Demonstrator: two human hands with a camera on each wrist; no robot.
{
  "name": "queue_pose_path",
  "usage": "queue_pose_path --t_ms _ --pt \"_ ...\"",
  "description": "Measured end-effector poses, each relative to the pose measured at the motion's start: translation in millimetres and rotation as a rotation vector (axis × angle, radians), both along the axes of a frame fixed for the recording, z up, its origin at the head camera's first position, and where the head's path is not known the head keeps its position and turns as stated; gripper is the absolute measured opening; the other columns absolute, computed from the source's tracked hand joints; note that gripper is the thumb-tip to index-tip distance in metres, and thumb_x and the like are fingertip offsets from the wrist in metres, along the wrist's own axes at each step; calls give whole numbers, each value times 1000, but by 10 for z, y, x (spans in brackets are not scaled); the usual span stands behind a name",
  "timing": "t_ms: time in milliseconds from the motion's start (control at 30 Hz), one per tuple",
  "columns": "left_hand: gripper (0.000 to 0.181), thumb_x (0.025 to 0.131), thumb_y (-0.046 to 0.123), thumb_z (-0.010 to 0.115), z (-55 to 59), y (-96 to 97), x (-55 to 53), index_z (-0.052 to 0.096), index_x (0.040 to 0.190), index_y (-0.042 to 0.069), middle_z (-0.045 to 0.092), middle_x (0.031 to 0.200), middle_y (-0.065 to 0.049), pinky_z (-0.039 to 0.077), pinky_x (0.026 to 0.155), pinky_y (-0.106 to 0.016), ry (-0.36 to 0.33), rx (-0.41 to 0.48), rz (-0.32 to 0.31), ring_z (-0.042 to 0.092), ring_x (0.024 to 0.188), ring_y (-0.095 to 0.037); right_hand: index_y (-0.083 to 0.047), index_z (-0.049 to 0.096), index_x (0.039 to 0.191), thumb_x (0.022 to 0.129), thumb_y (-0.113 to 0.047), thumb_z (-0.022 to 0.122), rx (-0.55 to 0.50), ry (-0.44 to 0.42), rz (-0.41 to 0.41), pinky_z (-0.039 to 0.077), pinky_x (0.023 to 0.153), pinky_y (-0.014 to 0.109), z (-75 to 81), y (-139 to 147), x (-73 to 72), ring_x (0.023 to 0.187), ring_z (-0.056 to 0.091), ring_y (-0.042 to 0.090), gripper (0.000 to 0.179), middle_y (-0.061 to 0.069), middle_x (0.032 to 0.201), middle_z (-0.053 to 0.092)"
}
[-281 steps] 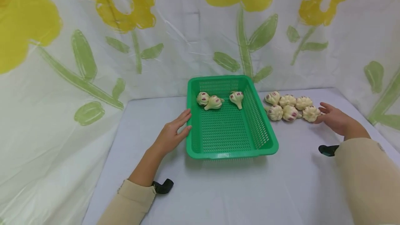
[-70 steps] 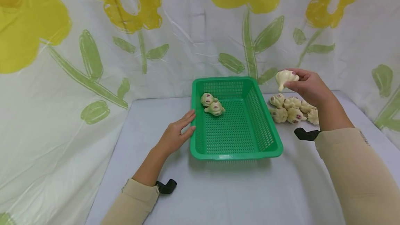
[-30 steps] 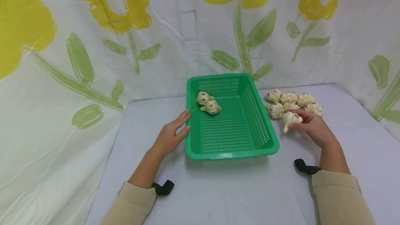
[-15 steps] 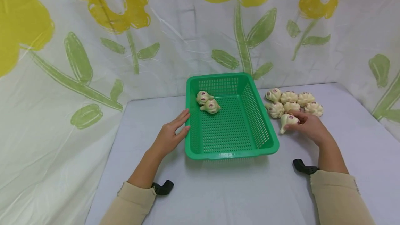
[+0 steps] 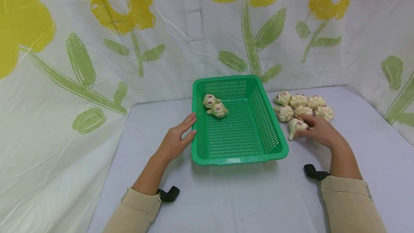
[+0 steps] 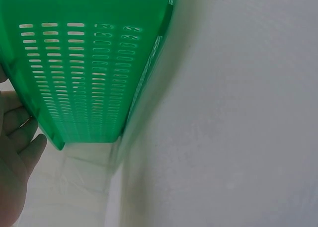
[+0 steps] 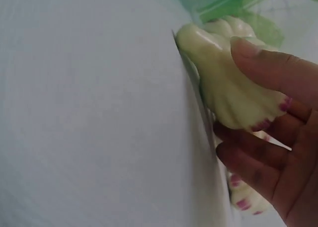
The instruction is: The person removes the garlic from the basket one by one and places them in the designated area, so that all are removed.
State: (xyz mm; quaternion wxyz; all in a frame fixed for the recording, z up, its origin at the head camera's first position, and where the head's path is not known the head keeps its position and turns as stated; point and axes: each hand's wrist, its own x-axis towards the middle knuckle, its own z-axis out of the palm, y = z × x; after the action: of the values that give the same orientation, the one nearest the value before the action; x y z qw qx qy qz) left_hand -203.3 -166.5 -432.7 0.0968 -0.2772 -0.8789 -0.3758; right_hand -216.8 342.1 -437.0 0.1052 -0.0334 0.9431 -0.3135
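My right hand (image 5: pixel 321 131) holds a cream garlic bulb (image 5: pixel 296 128) with purple marks, low on the table in front of a group of bulbs. In the right wrist view the thumb (image 7: pixel 271 70) lies over the garlic bulb (image 7: pixel 233 83), whose stem points away, and the other fingers curl at its marked end. My left hand (image 5: pixel 174 139) has its fingers extended against the left rim of a green plastic basket (image 5: pixel 239 160); the left wrist view shows its fingertips at the basket's rim (image 6: pixel 30 105). Two garlic bulbs (image 5: pixel 218 110) lie together in the basket's back left.
Several more garlic bulbs (image 5: pixel 298 100) sit in two rows right of the basket, near the table's back edge. The table (image 5: pixel 226 200) has a white cover. Behind it hangs a white curtain (image 5: pixel 181 64) with yellow flowers.
The bulb from the basket's back right was lifted out, carried right and lowered to the table before the other bulbs. Lately it shifted slightly left. My left hand stayed on the rim.
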Motion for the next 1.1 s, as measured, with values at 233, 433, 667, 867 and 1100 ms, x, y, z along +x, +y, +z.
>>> queue_pose_path --t_ms 233,433,667,867,1100 --pt "49 101 22 57 -13 -3 -5 47 146 6 39 156 -3 40 111 -43 11 -3 -1 41 142 -21 -11 38 152 84 -47 75 -30 -51 -16 40 99 67 84 31 52 131 44 47 85 28 147 44" --pt "49 101 23 56 -18 -7 -5 46 147 7 37 157 -1 39 112 -42 -2 -2 -1 39 142 -20 -8 44 148 84 -44 76 -48 -27 -37 42 100 64 31 33 20 129 47 45 79 26 142 49" --pt "49 101 22 56 -7 -6 -3 46 147 7 37 157 0 39 113 -41 -8 2 0 39 142 -18 -7 44 147 85 -45 75 -35 -7 -58 43 99 65 17 -6 3 129 46 46 78 26 141 51" --pt "49 101 21 57 -5 -1 -5 47 146 7 39 156 -2 40 112 -42 6 8 -1 41 142 -20 -8 44 147 85 -46 75 -35 17 -68 46 95 62 23 -21 3 127 48 45 78 26 138 52" --pt "50 101 23 56 -12 -6 -10 46 147 7 37 157 -1 39 113 -42 -5 -2 0 39 143 -19 -9 44 148 86 -45 74 -27 11 -60 45 96 64 45 -32 9 128 47 46 78 27 139 52"
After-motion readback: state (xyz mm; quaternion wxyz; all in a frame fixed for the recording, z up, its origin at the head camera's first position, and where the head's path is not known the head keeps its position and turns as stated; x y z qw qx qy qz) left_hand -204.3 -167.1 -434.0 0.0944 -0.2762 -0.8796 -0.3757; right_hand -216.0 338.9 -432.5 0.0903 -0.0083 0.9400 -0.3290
